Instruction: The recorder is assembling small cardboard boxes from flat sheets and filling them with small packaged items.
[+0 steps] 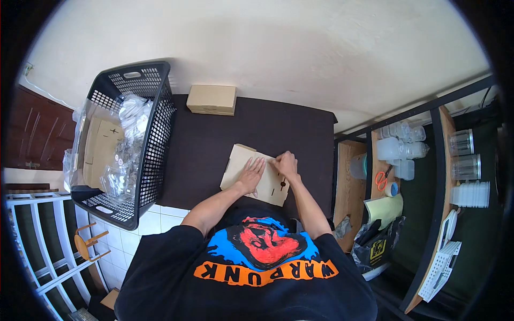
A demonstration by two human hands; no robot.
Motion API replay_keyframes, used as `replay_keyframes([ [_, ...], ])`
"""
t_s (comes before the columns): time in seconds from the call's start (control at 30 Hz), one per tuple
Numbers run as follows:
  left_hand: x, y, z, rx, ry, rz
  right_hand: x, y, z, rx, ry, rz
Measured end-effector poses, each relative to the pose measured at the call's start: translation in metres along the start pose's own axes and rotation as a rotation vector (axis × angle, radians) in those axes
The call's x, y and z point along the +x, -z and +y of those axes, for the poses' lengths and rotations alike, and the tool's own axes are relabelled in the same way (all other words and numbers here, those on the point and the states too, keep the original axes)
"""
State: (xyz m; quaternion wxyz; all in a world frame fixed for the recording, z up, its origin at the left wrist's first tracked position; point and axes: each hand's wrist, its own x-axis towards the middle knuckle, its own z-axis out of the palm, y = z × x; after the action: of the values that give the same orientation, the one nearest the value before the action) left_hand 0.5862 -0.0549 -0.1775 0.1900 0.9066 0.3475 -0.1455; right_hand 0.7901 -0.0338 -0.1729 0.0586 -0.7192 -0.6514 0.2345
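While the left hand [249, 175] is pressing flat, fingers spread, on a flat cardboard sheet [256, 174] lying at the near middle of the dark table [209, 139], the right hand [286, 163] is pinching the sheet's far right edge. A closed cardboard box [211, 99] is sitting at the far edge, well apart. A black basket [140, 139] holding cardboard and clear bags is crowding the left side. Shelves [407, 176] with clear containers and orange scissors [380, 180] are standing to the right.
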Motion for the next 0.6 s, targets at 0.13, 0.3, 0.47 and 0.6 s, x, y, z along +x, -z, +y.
replay_keyframes([
  [0.13, 0.005, 0.002, 0.002, -0.021, 0.041, -0.057, 0.032, 0.006, -0.022, 0.164, -0.413, -0.04],
  [0.3, 0.002, -0.014, 0.01, 0.023, 0.094, 0.02, 0.025, 0.009, -0.032, 0.023, -0.47, -0.006],
  [0.47, 0.001, -0.01, 0.004, -0.038, 0.09, -0.028, 0.006, 0.015, 0.0, -0.01, -0.464, 0.061],
  [0.6, 0.006, -0.002, -0.002, -0.062, 0.078, -0.071, -0.007, 0.021, 0.017, 0.059, -0.609, 0.055],
])
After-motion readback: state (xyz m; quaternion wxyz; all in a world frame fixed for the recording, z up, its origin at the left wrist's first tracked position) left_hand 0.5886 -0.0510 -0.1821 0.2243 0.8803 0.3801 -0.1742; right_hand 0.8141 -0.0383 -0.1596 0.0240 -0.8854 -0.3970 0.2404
